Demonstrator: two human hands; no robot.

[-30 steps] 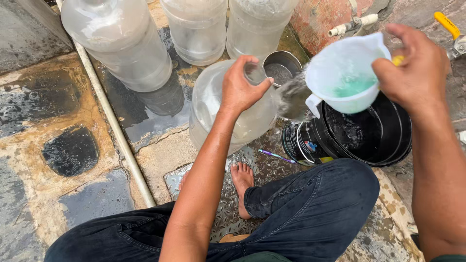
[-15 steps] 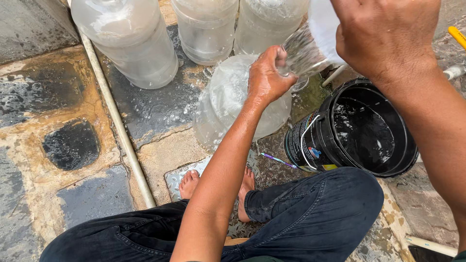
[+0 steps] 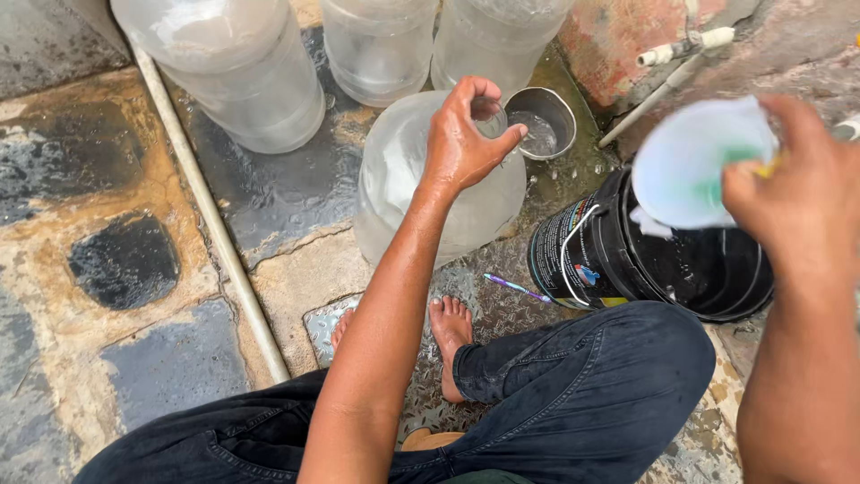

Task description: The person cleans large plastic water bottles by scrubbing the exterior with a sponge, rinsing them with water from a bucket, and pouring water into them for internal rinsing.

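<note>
Gripping the clear water jug's (image 3: 408, 184) neck with my left hand (image 3: 461, 143), right hand (image 3: 797, 202) clasping the white scoop (image 3: 690, 161) above the black bucket (image 3: 681, 269); risk: wet fingers slipping, spilling water.

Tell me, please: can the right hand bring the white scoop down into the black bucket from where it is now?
Probably yes. The right hand holds the white scoop just above the black bucket, whose mouth is open with nothing visible across it.
</note>
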